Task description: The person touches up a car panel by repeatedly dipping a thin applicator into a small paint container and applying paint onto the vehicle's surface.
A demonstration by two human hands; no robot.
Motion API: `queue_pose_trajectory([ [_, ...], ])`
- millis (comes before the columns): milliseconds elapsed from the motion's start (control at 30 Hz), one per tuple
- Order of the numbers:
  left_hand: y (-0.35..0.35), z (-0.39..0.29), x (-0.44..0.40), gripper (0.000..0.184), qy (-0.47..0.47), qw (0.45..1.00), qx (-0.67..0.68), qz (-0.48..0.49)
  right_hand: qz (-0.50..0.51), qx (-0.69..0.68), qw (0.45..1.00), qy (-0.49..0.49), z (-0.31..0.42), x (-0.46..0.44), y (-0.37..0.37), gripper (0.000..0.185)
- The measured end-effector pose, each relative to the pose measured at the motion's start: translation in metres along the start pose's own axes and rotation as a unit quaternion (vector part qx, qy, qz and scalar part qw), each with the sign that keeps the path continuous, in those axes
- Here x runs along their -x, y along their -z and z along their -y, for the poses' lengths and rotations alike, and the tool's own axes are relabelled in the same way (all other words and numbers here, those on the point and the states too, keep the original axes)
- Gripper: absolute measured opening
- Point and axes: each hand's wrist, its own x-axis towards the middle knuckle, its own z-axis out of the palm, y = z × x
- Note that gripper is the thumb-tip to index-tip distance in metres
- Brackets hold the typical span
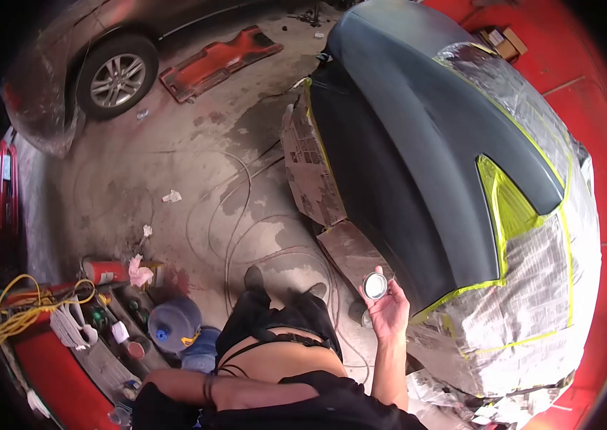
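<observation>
My right hand (389, 308) is raised in front of me, its fingers around a small round tin (374, 285) with a dark rim and a pale, shiny face turned up. Beside that hand is the dark grey front panel (418, 165) of a car. Yellow-green tape (461, 289) edges the panel, and printed masking paper (518, 308) and clear plastic cover the parts around it. Across my body lies my left forearm, with a dark band at the wrist or arm; my left hand itself is out of sight.
Thin hoses (228, 236) loop over the stained concrete floor near my feet. At the lower left stand water jugs (174, 324), a cluttered cart (106, 358) and a yellow cord (20, 319). A red creeper (221, 61) lies by another car's wheel (117, 77).
</observation>
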Motion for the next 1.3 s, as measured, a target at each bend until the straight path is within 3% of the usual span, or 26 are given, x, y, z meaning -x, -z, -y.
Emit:
queue_pose_trajectory([
  [67, 0.021, -0.019, 0.034, 0.028, 0.046, 0.997, -0.065, -0.024, 0.000, -0.001, 1.000, 0.008, 0.002, 0.001, 0.002, 0.023],
  [133, 0.050, -0.043, 0.071, 0.027, 0.110, 0.969, -0.194, -0.110, 0.016, 0.017, 1.000, 0.019, 0.006, -0.001, 0.000, 0.022],
  [200, 0.089, -0.059, 0.098, 0.021, 0.131, 0.870, -0.382, -0.282, 0.028, 0.010, 0.999, 0.022, 0.006, -0.004, -0.002, 0.020],
  [233, 0.104, -0.088, 0.095, 0.027, 0.199, 0.830, -0.312, -0.417, 0.030, 0.009, 0.999, 0.023, 0.008, -0.004, -0.002, 0.019],
  [267, 0.114, -0.109, 0.100, 0.028, 0.208, 0.784, -0.341, -0.476, 0.035, 0.002, 0.999, 0.019, 0.008, -0.007, 0.000, 0.018],
  [333, 0.123, -0.139, 0.103, 0.030, 0.190, 0.711, -0.448, -0.508, 0.034, -0.008, 0.999, 0.015, 0.008, -0.006, -0.006, 0.016],
  [400, 0.123, -0.157, 0.103, 0.032, 0.175, 0.677, -0.513, -0.499, 0.029, 0.000, 1.000, 0.013, 0.004, -0.006, -0.008, 0.014],
  [633, 0.089, -0.146, 0.100, 0.041, 0.204, 0.670, -0.534, -0.474, 0.073, -0.031, 0.997, -0.017, -0.007, -0.010, -0.016, 0.016],
  [733, 0.073, -0.118, 0.105, 0.044, 0.214, 0.666, -0.527, -0.483, 0.021, 0.012, 1.000, -0.015, -0.007, -0.006, -0.038, 0.026],
  [767, 0.069, -0.110, 0.106, 0.046, 0.215, 0.667, -0.521, -0.487, 0.076, -0.022, 0.997, -0.009, -0.011, -0.018, -0.014, 0.023],
  [833, 0.068, -0.104, 0.107, 0.048, 0.218, 0.669, -0.508, -0.497, 0.045, -0.012, 0.999, 0.011, -0.009, -0.017, -0.029, 0.020],
  [1000, 0.065, -0.107, 0.106, 0.055, 0.215, 0.674, -0.484, -0.515, 0.078, -0.066, 0.994, -0.030, -0.014, -0.027, -0.029, 0.020],
  [1067, 0.065, -0.105, 0.107, 0.057, 0.215, 0.683, -0.466, -0.519, 0.099, -0.022, 0.995, -0.021, -0.017, -0.031, -0.026, 0.018],
  [1300, 0.063, -0.079, 0.112, 0.066, 0.209, 0.680, -0.468, -0.525, 0.049, -0.004, 0.998, -0.047, -0.013, -0.029, -0.074, 0.024],
])
